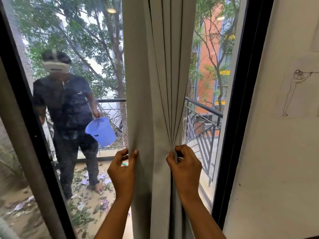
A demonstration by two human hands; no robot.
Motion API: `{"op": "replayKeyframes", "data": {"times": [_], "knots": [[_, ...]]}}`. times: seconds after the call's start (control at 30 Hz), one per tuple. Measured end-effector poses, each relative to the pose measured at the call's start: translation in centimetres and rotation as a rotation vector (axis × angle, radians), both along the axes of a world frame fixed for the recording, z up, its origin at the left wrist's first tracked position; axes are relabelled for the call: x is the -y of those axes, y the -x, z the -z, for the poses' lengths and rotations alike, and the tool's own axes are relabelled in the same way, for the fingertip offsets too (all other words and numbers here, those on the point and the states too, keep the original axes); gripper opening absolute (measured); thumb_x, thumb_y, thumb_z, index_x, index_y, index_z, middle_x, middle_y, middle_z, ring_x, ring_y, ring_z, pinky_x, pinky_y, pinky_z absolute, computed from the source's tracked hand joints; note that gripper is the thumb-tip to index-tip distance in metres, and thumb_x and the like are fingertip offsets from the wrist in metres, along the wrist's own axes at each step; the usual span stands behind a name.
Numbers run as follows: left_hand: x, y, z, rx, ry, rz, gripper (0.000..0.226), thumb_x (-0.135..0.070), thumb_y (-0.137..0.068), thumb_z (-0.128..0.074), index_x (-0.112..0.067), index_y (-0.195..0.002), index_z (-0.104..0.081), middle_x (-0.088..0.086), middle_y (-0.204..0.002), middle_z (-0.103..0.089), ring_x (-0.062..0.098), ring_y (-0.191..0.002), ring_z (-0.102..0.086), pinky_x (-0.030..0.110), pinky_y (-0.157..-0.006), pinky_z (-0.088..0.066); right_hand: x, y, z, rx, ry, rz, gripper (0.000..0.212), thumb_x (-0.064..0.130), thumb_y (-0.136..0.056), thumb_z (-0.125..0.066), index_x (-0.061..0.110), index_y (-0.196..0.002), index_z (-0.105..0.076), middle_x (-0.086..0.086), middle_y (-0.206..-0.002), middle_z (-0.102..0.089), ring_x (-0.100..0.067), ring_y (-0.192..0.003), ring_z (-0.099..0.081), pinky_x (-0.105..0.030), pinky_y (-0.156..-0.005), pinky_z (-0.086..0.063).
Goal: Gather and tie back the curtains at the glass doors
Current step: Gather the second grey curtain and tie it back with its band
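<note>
A pale grey curtain (155,83) hangs in front of the glass door (96,49), bunched into vertical folds. My left hand (123,167) pinches its left edge at about waist height. My right hand (185,165) is closed on the gathered pleats at the curtain's right side, where the folds converge to a tight point. Both hands sit level with each other, a curtain's width apart. No tie-back is visible.
The black door frame (241,100) stands right of the curtain, then a white wall with a pencil sketch (293,90). Outside on the balcony a person (69,118) holds a blue bucket (101,131) near the metal railing (203,125). Leaves litter the balcony floor.
</note>
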State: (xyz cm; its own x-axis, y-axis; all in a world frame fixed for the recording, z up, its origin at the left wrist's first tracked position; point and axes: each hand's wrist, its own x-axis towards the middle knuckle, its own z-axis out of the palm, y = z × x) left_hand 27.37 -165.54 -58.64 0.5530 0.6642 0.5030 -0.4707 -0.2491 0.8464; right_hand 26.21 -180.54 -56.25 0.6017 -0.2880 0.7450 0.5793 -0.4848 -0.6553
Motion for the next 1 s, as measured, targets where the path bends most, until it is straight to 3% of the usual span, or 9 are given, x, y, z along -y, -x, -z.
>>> {"op": "replayKeyframes", "data": {"times": [0.07, 0.13, 0.27, 0.4, 0.6, 0.83, 1.0], "knots": [[1.1, 2.0, 0.2, 0.067, -0.045, 0.020, 0.012, -0.014, -0.080, -0.075, -0.014, -0.090, -0.069, -0.003, -0.082, -0.070, 0.008, -0.072, -0.064, 0.008, -0.057, -0.045, -0.4, 0.3, 0.2, 0.036, -0.009, 0.028, 0.014, 0.011, -0.076, -0.073, 0.012, -0.087, -0.063, 0.000, -0.077, -0.065, -0.013, -0.066, -0.061, -0.002, -0.068, -0.041], [2.0, 3.5, 0.2, 0.114, -0.035, 0.070, 0.012, -0.013, -0.079, -0.074, -0.013, -0.091, -0.070, -0.006, -0.084, -0.071, 0.005, -0.072, -0.066, 0.008, -0.057, -0.047, -0.7, 0.7, 0.4, 0.035, -0.034, 0.016, 0.018, 0.011, -0.076, -0.072, 0.014, -0.091, -0.063, 0.000, -0.079, -0.066, -0.012, -0.068, -0.061, 0.000, -0.068, -0.040], [3.2, 4.6, -0.1, 0.126, 0.009, 0.180, 0.012, -0.019, -0.075, -0.073, -0.017, -0.087, -0.072, -0.008, -0.080, -0.073, 0.006, -0.070, -0.068, 0.010, -0.059, -0.049, -1.1, 1.1, 0.6, 0.005, -0.041, -0.020, 0.018, 0.011, -0.078, -0.074, 0.014, -0.093, -0.063, 0.001, -0.082, -0.068, -0.012, -0.073, -0.065, -0.010, -0.069, -0.048], [3.9, 4.3, -0.3, 0.091, 0.021, 0.235, 0.013, -0.016, -0.075, -0.076, -0.025, -0.084, -0.071, -0.010, -0.078, -0.074, 0.008, -0.075, -0.070, 0.010, -0.062, -0.049, -0.9, 0.9, 0.7, -0.032, -0.052, -0.100, 0.009, 0.017, -0.082, -0.071, 0.020, -0.087, -0.064, 0.006, -0.080, -0.067, -0.010, -0.075, -0.065, -0.031, -0.071, -0.057], [4.5, 3.4, -0.3, 0.086, -0.016, 0.328, 0.025, -0.015, -0.077, -0.073, -0.040, -0.084, -0.074, -0.009, -0.085, -0.075, 0.010, -0.082, -0.071, 0.018, -0.076, -0.053, -0.8, 1.3, 0.4, -0.160, -0.190, -0.308, 0.011, 0.016, -0.083, -0.071, 0.022, -0.093, -0.069, 0.007, -0.086, -0.072, -0.006, -0.083, -0.068, -0.024, -0.079, -0.055], [4.2, 2.4, -0.4, 0.059, -0.049, 0.358, 0.019, -0.008, -0.079, -0.074, -0.023, -0.091, -0.074, -0.006, -0.085, -0.076, 0.011, -0.082, -0.072, 0.021, -0.077, -0.055, -0.3, 0.6, 0.0, -0.217, -0.182, -0.350, 0.017, 0.013, -0.082, -0.072, 0.024, -0.094, -0.068, 0.011, -0.087, -0.069, 0.001, -0.085, -0.064, -0.010, -0.079, -0.050], [3.7, 1.7, -0.6, 0.026, -0.042, 0.448, 0.019, -0.003, -0.079, -0.072, -0.020, -0.088, -0.074, -0.001, -0.084, -0.075, 0.006, -0.080, -0.070, 0.015, -0.070, -0.052, 0.5, -0.1, 0.2, -0.252, -0.205, -0.423, 0.021, 0.013, -0.080, -0.074, 0.026, -0.096, -0.070, 0.010, -0.091, -0.071, -0.003, -0.088, -0.067, -0.019, -0.085, -0.053]]}}
